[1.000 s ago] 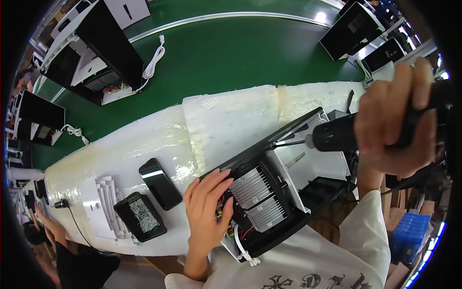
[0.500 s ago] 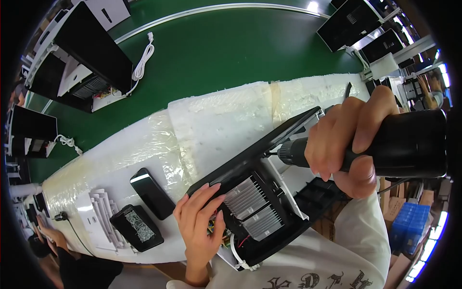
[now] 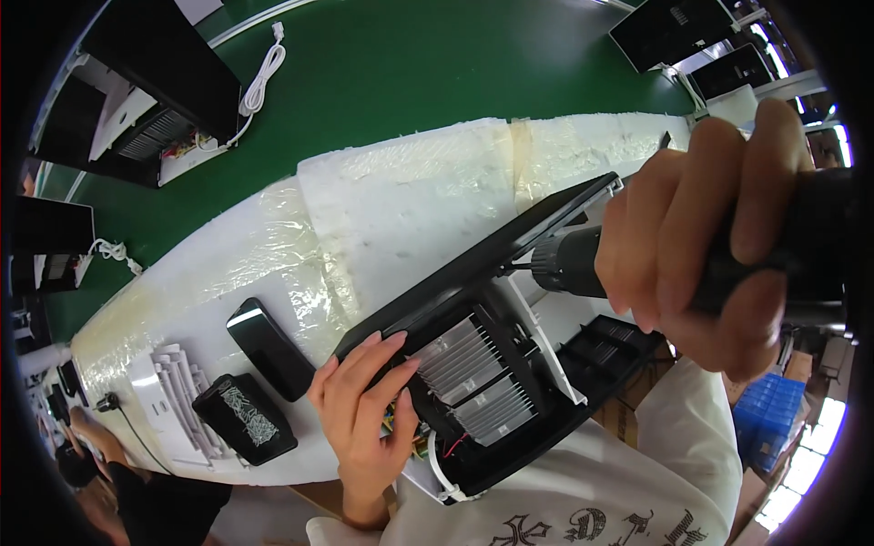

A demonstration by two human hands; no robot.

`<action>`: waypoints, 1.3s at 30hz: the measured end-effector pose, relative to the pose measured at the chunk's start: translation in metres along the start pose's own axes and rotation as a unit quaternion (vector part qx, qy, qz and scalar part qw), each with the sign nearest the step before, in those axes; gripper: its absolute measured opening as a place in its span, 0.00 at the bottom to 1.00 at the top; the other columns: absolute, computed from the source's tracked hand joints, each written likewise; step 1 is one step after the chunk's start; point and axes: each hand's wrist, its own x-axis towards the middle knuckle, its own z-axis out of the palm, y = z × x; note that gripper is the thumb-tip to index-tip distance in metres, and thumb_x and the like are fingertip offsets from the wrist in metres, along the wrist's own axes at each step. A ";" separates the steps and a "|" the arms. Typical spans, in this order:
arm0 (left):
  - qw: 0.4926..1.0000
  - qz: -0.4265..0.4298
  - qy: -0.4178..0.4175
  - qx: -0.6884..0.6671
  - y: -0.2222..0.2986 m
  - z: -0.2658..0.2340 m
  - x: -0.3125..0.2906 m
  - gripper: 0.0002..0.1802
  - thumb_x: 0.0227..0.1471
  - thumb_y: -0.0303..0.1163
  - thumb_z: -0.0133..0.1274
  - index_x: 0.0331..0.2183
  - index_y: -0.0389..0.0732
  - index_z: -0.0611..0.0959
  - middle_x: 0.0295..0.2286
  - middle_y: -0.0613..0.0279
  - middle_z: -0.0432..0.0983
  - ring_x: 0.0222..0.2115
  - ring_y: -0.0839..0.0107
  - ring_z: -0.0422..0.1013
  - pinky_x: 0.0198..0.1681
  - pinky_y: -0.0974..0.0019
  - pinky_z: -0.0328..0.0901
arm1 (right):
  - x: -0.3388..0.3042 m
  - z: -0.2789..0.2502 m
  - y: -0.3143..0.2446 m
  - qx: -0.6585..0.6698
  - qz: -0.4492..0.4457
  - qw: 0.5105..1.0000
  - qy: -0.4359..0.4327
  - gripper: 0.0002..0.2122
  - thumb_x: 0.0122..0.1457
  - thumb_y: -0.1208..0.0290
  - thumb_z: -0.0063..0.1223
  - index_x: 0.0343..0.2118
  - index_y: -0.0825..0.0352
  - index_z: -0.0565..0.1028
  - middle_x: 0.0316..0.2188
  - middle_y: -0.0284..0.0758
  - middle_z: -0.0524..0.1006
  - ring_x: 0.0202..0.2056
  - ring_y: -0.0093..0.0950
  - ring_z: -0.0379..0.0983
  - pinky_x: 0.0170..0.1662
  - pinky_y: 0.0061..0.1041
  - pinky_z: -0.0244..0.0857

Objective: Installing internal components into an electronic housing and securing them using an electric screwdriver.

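Observation:
My right hand (image 3: 701,241) is wrapped round a black electric screwdriver (image 3: 566,262). Its bit meets the inner side of a black appliance housing (image 3: 492,264), near the top of a white inner strip. At the housing's near left end, my left hand (image 3: 364,409) grips it, fingers over the edge and thumb beside the coloured wires. Silver finned blocks (image 3: 475,378) sit inside the open housing, which lies tilted between the padded table and my body. Left of that hand are a black phone (image 3: 269,348) and a black tray of small screws (image 3: 246,420).
White flat parts (image 3: 177,400) lie stacked beside the screw tray. Similar black units stand at the far left (image 3: 164,73) and far right (image 3: 674,35), with white cords. A co-worker's arm (image 3: 105,441) shows at lower left. Blue bins (image 3: 767,414) stand at the right.
The view has shifted a little. My right hand and the screwdriver appear farther right and nearer the camera, with the bit still at the housing. My left hand keeps its grip.

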 end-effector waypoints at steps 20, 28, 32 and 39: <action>1.000 0.012 0.014 0.005 -0.016 0.005 -0.005 0.14 0.43 0.20 0.54 0.36 0.41 0.82 0.44 0.60 0.77 0.48 0.61 0.71 0.56 0.59 0.53 | 0.001 0.000 0.010 -0.014 -0.077 0.990 -0.117 0.16 0.57 0.65 0.59 0.36 0.63 0.60 0.20 0.32 0.70 0.13 0.20 0.66 0.16 0.19 0.65; 0.999 0.014 0.027 0.012 -0.020 0.007 -0.005 0.14 0.43 0.20 0.54 0.36 0.41 0.82 0.44 0.61 0.77 0.48 0.61 0.72 0.56 0.59 0.53 | 0.004 0.011 0.010 0.050 -0.111 0.990 -0.069 0.16 0.57 0.67 0.60 0.35 0.63 0.61 0.21 0.34 0.70 0.13 0.20 0.67 0.15 0.19 0.64; 0.999 0.022 0.031 0.014 -0.018 0.009 -0.001 0.14 0.43 0.20 0.54 0.36 0.40 0.82 0.44 0.60 0.77 0.48 0.61 0.71 0.56 0.59 0.54 | 0.008 -0.008 -0.012 0.068 -0.123 0.988 -0.063 0.14 0.57 0.65 0.54 0.35 0.63 0.60 0.19 0.32 0.68 0.11 0.19 0.64 0.12 0.16 0.62; 0.997 0.047 0.051 0.022 -0.011 0.008 0.000 0.18 0.44 0.19 0.55 0.41 0.38 0.80 0.45 0.58 0.75 0.45 0.61 0.71 0.50 0.61 0.58 | 0.025 -0.011 -0.043 0.144 -0.214 0.960 -0.114 0.10 0.57 0.68 0.49 0.35 0.65 0.61 0.19 0.32 0.67 0.12 0.20 0.64 0.12 0.15 0.63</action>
